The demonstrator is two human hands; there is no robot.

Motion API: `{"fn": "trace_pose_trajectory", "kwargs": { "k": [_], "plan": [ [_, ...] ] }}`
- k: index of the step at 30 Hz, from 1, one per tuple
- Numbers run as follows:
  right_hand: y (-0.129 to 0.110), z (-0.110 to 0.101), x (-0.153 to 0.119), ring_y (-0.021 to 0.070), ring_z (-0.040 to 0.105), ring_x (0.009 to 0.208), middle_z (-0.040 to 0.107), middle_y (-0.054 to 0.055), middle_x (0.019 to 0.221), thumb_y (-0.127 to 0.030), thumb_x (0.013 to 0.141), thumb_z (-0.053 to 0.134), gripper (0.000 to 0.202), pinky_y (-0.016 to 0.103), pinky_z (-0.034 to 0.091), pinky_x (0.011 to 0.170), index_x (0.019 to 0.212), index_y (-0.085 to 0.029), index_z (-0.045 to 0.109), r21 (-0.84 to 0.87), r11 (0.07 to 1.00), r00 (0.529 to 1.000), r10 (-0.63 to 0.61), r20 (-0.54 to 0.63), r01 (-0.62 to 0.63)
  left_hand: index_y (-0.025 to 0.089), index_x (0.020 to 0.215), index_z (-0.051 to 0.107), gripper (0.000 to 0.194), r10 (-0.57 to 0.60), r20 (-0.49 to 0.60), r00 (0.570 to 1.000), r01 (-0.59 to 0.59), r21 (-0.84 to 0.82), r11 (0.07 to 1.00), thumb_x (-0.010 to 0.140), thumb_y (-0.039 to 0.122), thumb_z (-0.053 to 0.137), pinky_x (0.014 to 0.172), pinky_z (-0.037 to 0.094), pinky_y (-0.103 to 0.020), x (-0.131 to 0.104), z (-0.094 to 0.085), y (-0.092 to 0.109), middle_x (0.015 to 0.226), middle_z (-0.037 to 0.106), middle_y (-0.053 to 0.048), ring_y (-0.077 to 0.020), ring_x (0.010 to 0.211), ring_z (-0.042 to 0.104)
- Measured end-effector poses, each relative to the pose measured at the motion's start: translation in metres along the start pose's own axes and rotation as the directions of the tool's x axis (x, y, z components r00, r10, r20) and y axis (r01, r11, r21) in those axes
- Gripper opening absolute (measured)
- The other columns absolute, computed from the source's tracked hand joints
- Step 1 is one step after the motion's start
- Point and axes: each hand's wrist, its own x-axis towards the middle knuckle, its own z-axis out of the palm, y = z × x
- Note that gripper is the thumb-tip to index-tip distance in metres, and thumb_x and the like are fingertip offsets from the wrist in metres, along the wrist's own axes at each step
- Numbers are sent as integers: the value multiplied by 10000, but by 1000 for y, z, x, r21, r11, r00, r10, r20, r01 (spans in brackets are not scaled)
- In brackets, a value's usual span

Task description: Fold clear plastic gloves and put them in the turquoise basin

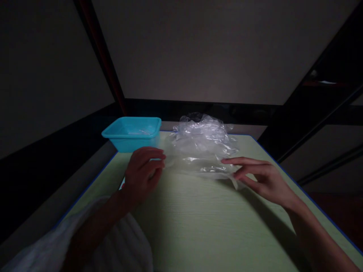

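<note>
A clear plastic bag is stretched sideways over the table, between my two hands. My right hand grips its right end between thumb and fingers, with the index finger reaching over the film. A small corner of the bag hangs below those fingertips. At the left end, my left hand has curved fingers, with the thumb apart from them. Its fingertips are at the edge of the film; whether they touch it is hard to see. Behind the bag lies a crumpled heap of clear plastic bags.
A turquoise plastic basin stands at the table's back left corner, with some clear plastic inside. Partly hidden behind my left hand is a flat, dark-edged object. The pale green table has blue edging. A wall panel rises behind it.
</note>
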Motion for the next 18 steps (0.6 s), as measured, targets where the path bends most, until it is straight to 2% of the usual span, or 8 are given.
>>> {"fn": "trace_pose_trajectory", "kwargs": {
  "k": [4, 8, 10, 12, 15, 18],
  "plan": [
    [14, 9, -1, 187, 622, 974, 650, 67, 1103, -97, 795, 461, 221, 354, 508, 802, 708, -190, 641, -83, 989, 967, 140, 215, -124, 170, 676, 526, 194, 26, 264, 964, -21, -19, 1000, 793, 29, 463, 807, 473, -367, -12, 14, -1, 765, 647, -38, -162, 739, 590],
    [21, 13, -5, 181, 640, 904, 693, 63, 942, -46, 765, 399, 280, 332, 511, 763, 751, -175, 647, -97, 988, 924, 146, 354, -119, 175, 645, 530, 255, -20, 492, 870, 11, 21, 1000, 714, -37, 404, 882, 427, -395, -22, 22, -2, 731, 642, -19, -163, 737, 587],
    [21, 13, -7, 175, 651, 828, 698, 53, 880, -35, 752, 391, 296, 315, 515, 714, 789, -170, 653, -106, 984, 896, 173, 408, -142, 177, 629, 526, 282, -60, 575, 816, 44, 42, 998, 650, -65, 382, 893, 417, -413, -25, 24, -4, 726, 643, -14, -171, 750, 589],
    [19, 11, -8, 166, 651, 755, 697, 42, 828, -31, 744, 388, 310, 301, 512, 664, 820, -168, 656, -137, 977, 878, 210, 430, -166, 177, 630, 528, 309, -102, 603, 791, 88, 53, 995, 589, -82, 363, 900, 407, -438, -27, 24, -5, 767, 653, -23, -185, 792, 590],
    [17, 13, -8, 167, 641, 709, 690, 45, 802, -67, 774, 380, 294, 308, 502, 633, 846, -166, 648, -227, 960, 896, 242, 372, -165, 175, 669, 542, 344, -110, 555, 825, 145, -20, 989, 541, -82, 352, 926, 385, -454, -28, 23, -1, 901, 655, -42, -193, 893, 573],
    [14, 23, -6, 195, 628, 797, 671, 85, 906, -152, 826, 406, 237, 342, 499, 697, 928, -148, 620, -329, 936, 943, 217, 252, -128, 171, 731, 559, 318, -44, 463, 885, 159, -212, 964, 610, -54, 371, 855, 442, -376, -27, 25, 10, 937, 647, -54, -178, 897, 563]
  ]
}}
